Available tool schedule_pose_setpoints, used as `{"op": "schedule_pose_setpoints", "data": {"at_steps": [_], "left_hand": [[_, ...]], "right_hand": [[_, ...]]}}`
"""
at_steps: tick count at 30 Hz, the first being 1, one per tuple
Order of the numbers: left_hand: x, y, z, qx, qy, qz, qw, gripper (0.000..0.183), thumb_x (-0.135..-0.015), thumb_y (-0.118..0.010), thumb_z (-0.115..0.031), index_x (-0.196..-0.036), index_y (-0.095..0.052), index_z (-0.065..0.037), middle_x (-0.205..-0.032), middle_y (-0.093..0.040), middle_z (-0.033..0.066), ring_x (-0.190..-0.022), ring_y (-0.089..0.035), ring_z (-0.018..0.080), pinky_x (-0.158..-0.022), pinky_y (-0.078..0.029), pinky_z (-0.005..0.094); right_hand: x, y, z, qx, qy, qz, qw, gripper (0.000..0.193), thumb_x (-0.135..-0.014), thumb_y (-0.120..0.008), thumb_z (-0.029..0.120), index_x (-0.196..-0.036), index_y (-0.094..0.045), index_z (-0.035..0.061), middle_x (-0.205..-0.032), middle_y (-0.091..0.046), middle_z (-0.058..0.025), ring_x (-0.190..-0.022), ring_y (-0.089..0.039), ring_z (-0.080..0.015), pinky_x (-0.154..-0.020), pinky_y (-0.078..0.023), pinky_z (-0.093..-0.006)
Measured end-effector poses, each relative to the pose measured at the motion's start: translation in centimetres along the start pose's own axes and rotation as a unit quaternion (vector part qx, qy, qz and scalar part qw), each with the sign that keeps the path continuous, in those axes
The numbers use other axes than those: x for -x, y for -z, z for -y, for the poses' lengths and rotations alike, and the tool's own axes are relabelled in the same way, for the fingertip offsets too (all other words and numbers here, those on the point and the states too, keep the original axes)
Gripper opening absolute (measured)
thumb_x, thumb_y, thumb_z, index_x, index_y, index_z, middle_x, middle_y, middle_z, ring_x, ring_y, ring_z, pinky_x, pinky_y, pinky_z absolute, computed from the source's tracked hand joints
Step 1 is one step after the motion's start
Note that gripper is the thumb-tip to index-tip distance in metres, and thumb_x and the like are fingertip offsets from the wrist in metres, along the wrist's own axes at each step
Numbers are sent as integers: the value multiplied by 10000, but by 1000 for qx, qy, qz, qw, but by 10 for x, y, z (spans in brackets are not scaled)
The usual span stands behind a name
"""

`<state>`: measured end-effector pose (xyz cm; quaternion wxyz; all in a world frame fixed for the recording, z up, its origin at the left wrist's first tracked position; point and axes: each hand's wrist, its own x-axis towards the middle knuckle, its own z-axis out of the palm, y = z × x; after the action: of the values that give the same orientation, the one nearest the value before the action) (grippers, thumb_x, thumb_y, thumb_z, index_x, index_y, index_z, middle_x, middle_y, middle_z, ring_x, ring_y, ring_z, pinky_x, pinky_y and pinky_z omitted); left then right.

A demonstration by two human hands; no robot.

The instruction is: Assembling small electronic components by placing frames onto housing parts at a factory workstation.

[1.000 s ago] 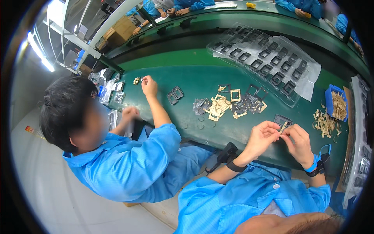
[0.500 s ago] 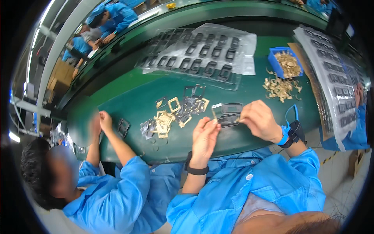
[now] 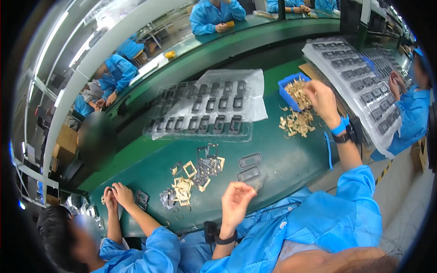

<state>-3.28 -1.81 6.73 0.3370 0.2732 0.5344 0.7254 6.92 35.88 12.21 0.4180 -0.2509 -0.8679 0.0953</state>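
Note:
My left hand [image 3: 236,199] hovers above the green mat's near edge with its fingers loosely curled, and I see nothing in it. Just beyond it lie two dark rectangular frames [image 3: 249,166] side by side. My right hand [image 3: 320,97] reaches out to the far right, its fingertips down at the blue bin [image 3: 286,85] of gold-coloured parts. Its fingertips are hidden among the parts. That wrist wears a blue strap [image 3: 339,127] and a black band. Loose gold parts [image 3: 296,123] lie in front of the bin.
A heap of gold and dark frames [image 3: 195,176] lies left of my left hand. Beyond it is a clear tray [image 3: 205,113] of dark frames, with stacked trays [image 3: 359,75] at right. A co-worker's hands [image 3: 116,195] work at the left, and other people sit across the green bench [image 3: 282,154].
Both hands were together on a dark frame. The frame now lies on the mat, my right hand has swung out to the blue bin, and my left hand has pulled back toward me.

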Motion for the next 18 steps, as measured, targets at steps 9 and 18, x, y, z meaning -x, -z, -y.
{"op": "schedule_pose_setpoints", "data": {"at_steps": [9, 18], "left_hand": [[5, -10, -43, -206, -84, 246, 943, 147, -858, -731, 58, -961, -657, -15, -898, -721, 109, -867, -678, 192, -780, -547, 316], [14, 1, -46, -203, -90, 271, 936, 153, -839, -724, 50, -975, -670, 4, -943, -675, 124, -872, -665, 264, -766, -528, 344]], "right_hand": [[90, 2, 126, -474, 109, 623, 612, 206, -950, -696, 225, -986, -722, 23, -838, -720, -74, -747, -649, -135, -669, -511, -291], [115, -21, 135, -498, -22, 762, 413, 245, -1001, -655, 187, -1147, -689, -7, -976, -706, -5, -875, -586, -48, -757, -506, -238]]}}
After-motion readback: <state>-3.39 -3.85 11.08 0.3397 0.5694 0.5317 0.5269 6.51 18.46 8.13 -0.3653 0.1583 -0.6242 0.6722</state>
